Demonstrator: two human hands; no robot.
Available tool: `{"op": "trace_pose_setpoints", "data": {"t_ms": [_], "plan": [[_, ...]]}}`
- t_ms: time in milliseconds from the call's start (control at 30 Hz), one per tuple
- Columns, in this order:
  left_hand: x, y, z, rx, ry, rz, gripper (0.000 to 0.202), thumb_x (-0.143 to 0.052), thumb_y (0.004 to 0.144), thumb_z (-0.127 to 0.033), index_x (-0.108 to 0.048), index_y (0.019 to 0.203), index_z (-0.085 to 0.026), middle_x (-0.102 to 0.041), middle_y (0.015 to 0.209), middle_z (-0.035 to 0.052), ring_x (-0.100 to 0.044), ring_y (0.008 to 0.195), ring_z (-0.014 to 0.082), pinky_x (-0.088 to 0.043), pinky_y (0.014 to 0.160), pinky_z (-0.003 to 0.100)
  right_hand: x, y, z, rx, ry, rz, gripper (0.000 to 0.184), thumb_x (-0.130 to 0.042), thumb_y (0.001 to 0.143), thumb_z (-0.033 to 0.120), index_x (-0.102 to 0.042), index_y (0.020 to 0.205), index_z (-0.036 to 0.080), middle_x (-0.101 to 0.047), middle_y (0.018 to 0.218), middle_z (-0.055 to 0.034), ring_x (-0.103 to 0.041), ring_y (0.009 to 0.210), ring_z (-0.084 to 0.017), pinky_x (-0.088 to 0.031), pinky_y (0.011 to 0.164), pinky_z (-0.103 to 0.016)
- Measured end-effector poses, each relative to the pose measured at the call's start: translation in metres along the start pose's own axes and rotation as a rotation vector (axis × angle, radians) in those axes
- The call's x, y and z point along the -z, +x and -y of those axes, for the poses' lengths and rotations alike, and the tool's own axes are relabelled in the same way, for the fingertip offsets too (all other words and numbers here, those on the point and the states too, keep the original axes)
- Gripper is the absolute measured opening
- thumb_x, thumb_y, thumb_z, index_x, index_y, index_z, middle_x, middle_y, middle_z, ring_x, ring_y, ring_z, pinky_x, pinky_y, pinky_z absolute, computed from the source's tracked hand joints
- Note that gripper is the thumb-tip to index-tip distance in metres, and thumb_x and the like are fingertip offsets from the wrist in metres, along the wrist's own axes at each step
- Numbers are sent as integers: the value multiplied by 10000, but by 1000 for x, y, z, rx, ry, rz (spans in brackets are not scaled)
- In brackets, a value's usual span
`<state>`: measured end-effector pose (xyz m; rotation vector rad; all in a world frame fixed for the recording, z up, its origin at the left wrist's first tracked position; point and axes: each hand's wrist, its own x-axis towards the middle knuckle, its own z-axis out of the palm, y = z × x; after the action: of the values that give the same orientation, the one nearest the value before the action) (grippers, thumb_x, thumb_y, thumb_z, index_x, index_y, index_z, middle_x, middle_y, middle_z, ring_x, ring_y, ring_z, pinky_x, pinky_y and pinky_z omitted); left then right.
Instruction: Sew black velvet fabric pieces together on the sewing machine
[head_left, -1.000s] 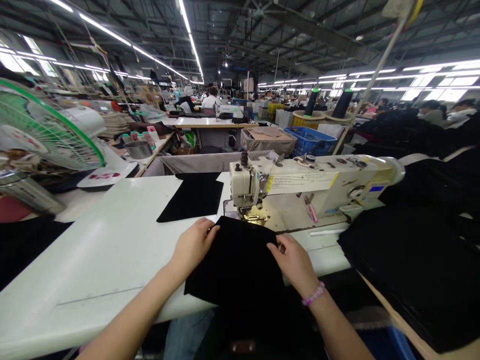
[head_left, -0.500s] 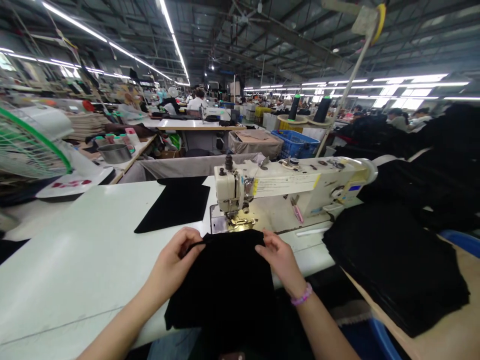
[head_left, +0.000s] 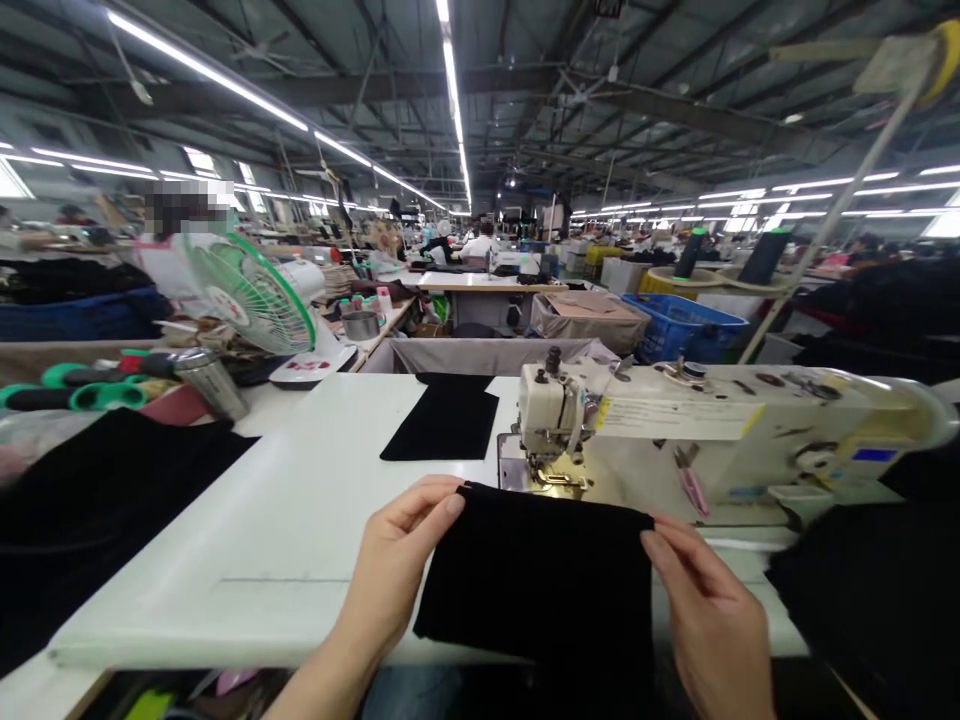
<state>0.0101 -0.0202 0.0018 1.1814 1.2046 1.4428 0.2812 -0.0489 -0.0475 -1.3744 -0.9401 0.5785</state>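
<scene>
A black fabric piece (head_left: 547, 580) is stretched between my two hands, its top edge pulled nearly straight. My left hand (head_left: 409, 550) pinches the upper left corner between thumb and fingers. At the upper right corner, my right hand (head_left: 709, 595) pinches the cloth the same way. Just behind the cloth stands a white sewing machine (head_left: 652, 430); its needle area is lit, and the cloth is on the near side of it. Another black fabric piece (head_left: 446, 415) lies flat on the white table (head_left: 315, 510), left of the machine.
Pink-handled snips (head_left: 691, 485) rest on the machine bed. More black fabric is piled at the right (head_left: 870, 600) and far left (head_left: 90, 520). A green-rimmed fan (head_left: 255, 290), a metal flask (head_left: 210, 383) and thread spools (head_left: 109, 395) stand at the left; a blue basket (head_left: 682, 320) is behind.
My view has turned left, so the machine appears farther right. Both hands have spread apart, and the fabric's top edge is now drawn tauter between them.
</scene>
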Motion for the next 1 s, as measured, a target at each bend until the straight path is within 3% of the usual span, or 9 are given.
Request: {"op": "trace_pose_setpoints", "data": {"t_ms": [100,200,400,633,767,833,900,967,1000], "plan": [[-2,-4,-4,0,-30,-27,216,-781,752,-415,-787,774,-201,-750,1034,66,-661,1006,227,-499,925,286,3,0,1,-72,114,-16,323,-846,651,461,-794,852,214,-768,1056,-73,-704,1009,-284,-559,927,-350],[-5,-4,-7,41,-69,-103,223,-847,659,-385,-785,764,-199,-768,921,55,-675,900,203,-522,849,267,2,1,5,-144,193,-27,364,-889,583,447,-794,841,208,-780,972,-68,-719,948,-274,-588,853,-329],[-8,-3,-10,46,-89,-148,235,-858,639,-373,-760,750,-190,-750,779,23,-655,744,151,-520,740,231,0,2,12,-199,250,-11,383,-904,577,430,-791,866,204,-782,911,-54,-722,872,-238,-590,822,-304],[-8,1,-8,-12,-28,-182,258,-851,625,-387,-727,720,-182,-743,784,29,-665,760,159,-535,737,233,0,6,6,-152,263,17,351,-901,589,411,-787,848,205,-782,926,-49,-718,888,-221,-567,848,-285],[-6,6,-10,-61,22,-231,297,-864,577,-385,-697,710,-178,-726,744,27,-673,737,173,-557,715,257,-2,6,17,-62,199,38,293,-863,635,417,-772,800,194,-773,896,-58,-713,849,-226,-570,840,-328],[-2,8,-11,-57,51,-275,314,-880,530,-359,-687,700,-179,-717,717,13,-651,678,153,-546,634,227,-5,4,28,0,157,59,235,-835,669,396,-755,752,192,-762,856,-57,-704,844,-226,-563,858,-349],[3,12,-10,-16,71,-328,332,-888,494,-329,-687,717,-187,-694,656,-22,-554,526,88,-455,469,158,-8,4,37,35,170,95,193,-813,694,366,-734,718,192,-750,837,-53,-698,837,-217,-561,853,-346],[8,16,-6,17,54,-346,350,-893,462,-295,-681,725,-202,-667,599,-55,-461,431,45,-359,372,114,-11,4,42,16,240,136,179,-804,704,347,-718,717,190,-747,857,-55,-697,837,-207,-562,833,-333],[10,19,-3,27,30,-342,356,-895,444,-279,-675,715,-211,-665,591,-64,-477,427,44,-380,372,103,-13,5,43,-8,280,152,180,-807,700,341,-713,723,188,-746,866,-56,-697,838,-203,-562,825,-327]]}}
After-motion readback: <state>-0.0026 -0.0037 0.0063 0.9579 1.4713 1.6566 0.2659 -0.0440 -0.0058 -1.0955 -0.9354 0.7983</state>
